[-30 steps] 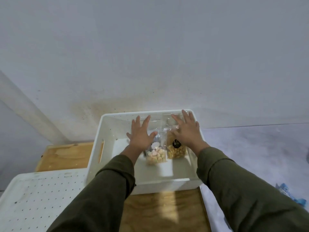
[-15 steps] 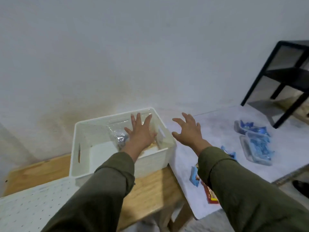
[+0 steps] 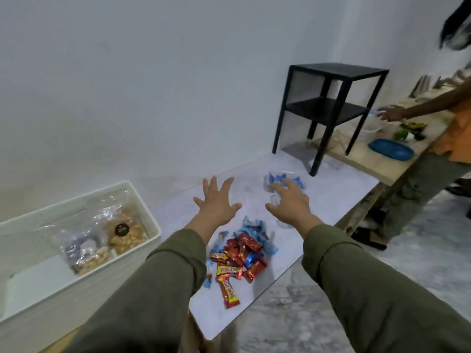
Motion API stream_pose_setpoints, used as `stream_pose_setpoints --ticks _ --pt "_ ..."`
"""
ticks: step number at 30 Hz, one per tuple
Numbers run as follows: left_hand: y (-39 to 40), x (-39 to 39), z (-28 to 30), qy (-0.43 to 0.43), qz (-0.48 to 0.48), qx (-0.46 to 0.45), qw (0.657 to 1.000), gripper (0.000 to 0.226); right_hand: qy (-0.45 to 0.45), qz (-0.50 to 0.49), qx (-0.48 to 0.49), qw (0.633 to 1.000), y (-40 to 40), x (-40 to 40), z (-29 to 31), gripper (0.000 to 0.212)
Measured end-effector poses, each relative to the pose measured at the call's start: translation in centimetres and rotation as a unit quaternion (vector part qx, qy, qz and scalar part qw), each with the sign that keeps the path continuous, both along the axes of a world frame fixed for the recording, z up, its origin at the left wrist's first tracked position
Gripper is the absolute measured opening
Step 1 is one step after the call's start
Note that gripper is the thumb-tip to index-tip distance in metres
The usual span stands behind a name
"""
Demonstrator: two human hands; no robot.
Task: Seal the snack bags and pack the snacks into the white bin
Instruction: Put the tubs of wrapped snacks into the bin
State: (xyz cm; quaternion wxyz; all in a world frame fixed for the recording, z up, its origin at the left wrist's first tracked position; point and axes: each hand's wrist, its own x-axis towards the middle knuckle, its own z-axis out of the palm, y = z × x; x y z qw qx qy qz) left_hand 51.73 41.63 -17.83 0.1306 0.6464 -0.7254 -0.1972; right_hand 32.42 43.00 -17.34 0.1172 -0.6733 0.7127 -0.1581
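The white bin [image 3: 150,220] stands at the left and holds two clear snack bags [image 3: 102,240], one with a black round label. My left hand [image 3: 216,202] hovers open, fingers spread, above the white tabletop [image 3: 331,194] to the right of the bin. My right hand [image 3: 290,202] is also open and reaches over a clear bag of blue-wrapped candies [image 3: 283,180], part of which it hides. A loose pile of red, yellow and blue wrapped snacks [image 3: 239,256] lies on the tabletop below both hands.
A black two-tier side table [image 3: 328,108] stands at the back right. Another person's arm [image 3: 413,110] reaches over a wooden bench with a blue dish [image 3: 391,151]. The tabletop's front edge drops to a grey floor [image 3: 293,314].
Both hands left the bin and swung right over the tabletop. The view turned right, so the bin is now at the left and the snack pile has come into sight.
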Motion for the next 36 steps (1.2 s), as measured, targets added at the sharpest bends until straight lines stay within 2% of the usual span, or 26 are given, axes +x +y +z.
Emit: stream_pose_setpoints --ticks 4,11,23,29,36 --pt "-2.8 -7.3 -0.4 0.0 -0.029 0.002 1.0 0.069 0.007 -0.01 -0.002 1.0 -2.4 -7.3 0.2 0.059" --pt "-5.4 -13.5 -2.9 -0.019 -0.028 0.043 0.999 0.07 0.013 -0.011 0.03 0.999 -6.4 -14.3 -1.7 0.062" --pt "-15.4 -15.6 -5.2 -0.063 -0.025 0.074 0.995 0.066 -0.003 -0.01 0.041 0.999 -16.3 -15.5 -4.3 0.058" --pt "-18.7 -18.2 -7.2 -0.065 -0.032 0.142 0.987 0.062 0.0 0.003 0.069 0.998 -20.7 -16.4 -6.5 0.058" --pt "-23.3 -20.9 -10.7 -0.031 0.01 0.167 0.986 0.055 0.003 0.055 0.12 0.991 -26.9 -18.3 -11.2 0.06"
